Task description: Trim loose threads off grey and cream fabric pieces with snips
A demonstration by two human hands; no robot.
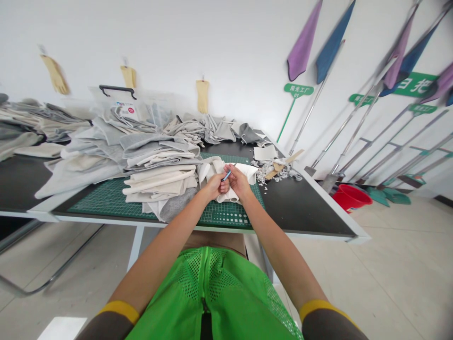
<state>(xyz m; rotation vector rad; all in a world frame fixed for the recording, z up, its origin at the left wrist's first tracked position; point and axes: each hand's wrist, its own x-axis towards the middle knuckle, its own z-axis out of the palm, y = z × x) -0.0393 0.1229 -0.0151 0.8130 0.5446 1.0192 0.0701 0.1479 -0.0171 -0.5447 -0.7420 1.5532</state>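
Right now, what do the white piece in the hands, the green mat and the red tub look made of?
The white piece looks like soft cloth: it folds and creases loosely. The green cutting mat looks like matte plastic or rubber, with a printed grid; exact material unclear. The red tub looks like moulded plastic, with a smooth, glossy rim.

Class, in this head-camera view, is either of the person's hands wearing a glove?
No, the left hand and right hand are both bare, closed on a crumpled white cloth above a green gridded cutting mat.
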